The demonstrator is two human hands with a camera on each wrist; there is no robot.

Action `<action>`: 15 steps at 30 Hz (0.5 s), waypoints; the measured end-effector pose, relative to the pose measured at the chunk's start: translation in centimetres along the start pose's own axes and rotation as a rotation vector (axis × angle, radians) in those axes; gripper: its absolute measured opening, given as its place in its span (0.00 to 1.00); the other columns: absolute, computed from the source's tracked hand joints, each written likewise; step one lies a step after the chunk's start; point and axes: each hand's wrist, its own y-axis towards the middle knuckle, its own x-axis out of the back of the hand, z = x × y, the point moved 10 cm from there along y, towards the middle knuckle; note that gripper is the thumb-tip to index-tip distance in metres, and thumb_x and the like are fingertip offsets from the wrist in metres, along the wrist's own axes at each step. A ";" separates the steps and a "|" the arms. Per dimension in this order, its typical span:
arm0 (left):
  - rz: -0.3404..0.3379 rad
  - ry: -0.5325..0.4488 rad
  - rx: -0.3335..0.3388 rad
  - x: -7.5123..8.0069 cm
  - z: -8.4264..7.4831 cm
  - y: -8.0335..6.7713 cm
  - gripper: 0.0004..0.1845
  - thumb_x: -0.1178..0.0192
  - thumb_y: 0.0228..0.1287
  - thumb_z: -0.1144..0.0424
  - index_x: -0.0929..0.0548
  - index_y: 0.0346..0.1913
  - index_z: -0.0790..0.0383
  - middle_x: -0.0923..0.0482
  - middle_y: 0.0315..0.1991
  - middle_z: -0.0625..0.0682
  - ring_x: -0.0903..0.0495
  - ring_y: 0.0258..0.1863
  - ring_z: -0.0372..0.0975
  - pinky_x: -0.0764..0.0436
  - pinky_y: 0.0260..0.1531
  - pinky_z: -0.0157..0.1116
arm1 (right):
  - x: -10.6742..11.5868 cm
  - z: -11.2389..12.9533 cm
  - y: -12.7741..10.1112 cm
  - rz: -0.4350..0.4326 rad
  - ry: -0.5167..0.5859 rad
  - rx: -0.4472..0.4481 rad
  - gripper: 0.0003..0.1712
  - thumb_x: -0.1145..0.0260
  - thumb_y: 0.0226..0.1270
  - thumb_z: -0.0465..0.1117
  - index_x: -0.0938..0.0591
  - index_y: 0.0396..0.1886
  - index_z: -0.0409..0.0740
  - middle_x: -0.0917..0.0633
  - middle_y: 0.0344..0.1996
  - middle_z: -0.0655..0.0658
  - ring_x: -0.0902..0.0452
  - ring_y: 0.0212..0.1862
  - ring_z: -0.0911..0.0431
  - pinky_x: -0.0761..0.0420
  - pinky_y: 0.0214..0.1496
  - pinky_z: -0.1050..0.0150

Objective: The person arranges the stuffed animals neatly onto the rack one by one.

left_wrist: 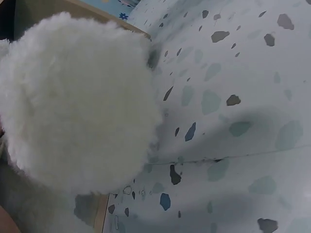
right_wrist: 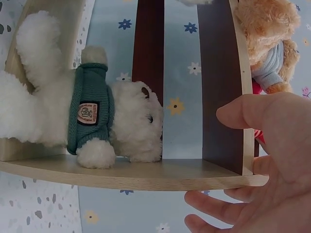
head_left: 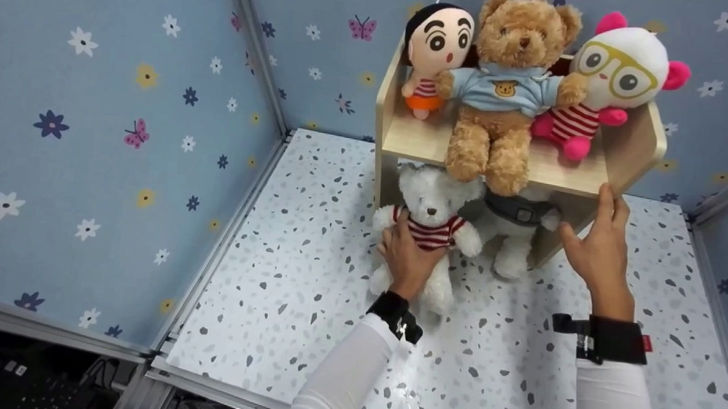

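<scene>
A white plush bear in a red-striped shirt (head_left: pixel 432 210) stands on the speckled floor in front of a small wooden shelf (head_left: pixel 565 175). My left hand (head_left: pixel 406 246) grips its body from the front. Its white fur (left_wrist: pixel 77 107) fills the left wrist view. My right hand (head_left: pixel 591 230) is open, its fingertips at the right front edge of the shelf's upper board. The right wrist view shows that hand (right_wrist: pixel 272 160) spread beside the shelf's side panel (right_wrist: pixel 146 175). A second white bear in a teal sweater (right_wrist: pixel 92 111) sits in the lower compartment (head_left: pixel 516 236).
On the upper board sit a black-haired doll (head_left: pixel 435 48), a brown teddy in a blue shirt (head_left: pixel 504 81) and a white plush with yellow glasses and pink ears (head_left: pixel 615 74). Flowered blue walls (head_left: pixel 128 126) close in the speckled floor (head_left: pixel 312 257) on the left, back and right.
</scene>
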 end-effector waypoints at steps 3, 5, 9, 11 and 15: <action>-0.007 0.004 -0.015 -0.2 -0.3 1.1 0.65 0.18 0.34 0.35 0.40 0.78 0.48 0.20 0.62 0.51 0.28 0.59 0.45 0.34 0.63 0.48 | 0.1 0.0 0.0 -0.006 0.007 0.006 0.52 0.38 0.72 0.45 0.59 0.85 0.50 0.54 0.82 0.34 0.34 0.65 0.22 0.31 0.56 0.28; -0.022 -0.004 -0.027 -0.2 -0.4 1.8 0.64 0.17 0.35 0.38 0.40 0.77 0.48 0.20 0.61 0.53 0.27 0.59 0.47 0.31 0.63 0.49 | 0.0 0.0 0.0 -0.009 0.012 0.006 0.53 0.37 0.72 0.44 0.59 0.85 0.50 0.54 0.82 0.34 0.34 0.65 0.23 0.31 0.56 0.29; -0.053 -0.018 -0.053 -0.3 -0.6 3.0 0.63 0.17 0.36 0.40 0.40 0.77 0.50 0.20 0.60 0.57 0.25 0.60 0.50 0.27 0.61 0.52 | 0.0 -0.1 0.0 -0.017 0.011 0.002 0.53 0.36 0.71 0.43 0.58 0.85 0.51 0.54 0.82 0.35 0.34 0.65 0.23 0.31 0.56 0.29; -0.055 -0.014 -0.055 -0.5 -0.7 3.5 0.63 0.18 0.38 0.39 0.40 0.77 0.51 0.20 0.61 0.58 0.25 0.60 0.50 0.25 0.61 0.51 | 0.0 -0.2 0.0 -0.021 0.011 0.004 0.53 0.36 0.71 0.42 0.58 0.85 0.50 0.54 0.81 0.35 0.33 0.64 0.23 0.31 0.55 0.29; -0.051 0.000 -0.050 -1.0 -0.8 4.5 0.62 0.19 0.41 0.40 0.42 0.78 0.54 0.23 0.65 0.59 0.25 0.62 0.51 0.21 0.58 0.51 | 0.2 0.0 0.0 -0.041 0.018 0.020 0.53 0.36 0.70 0.41 0.57 0.85 0.50 0.52 0.81 0.34 0.32 0.64 0.23 0.30 0.53 0.29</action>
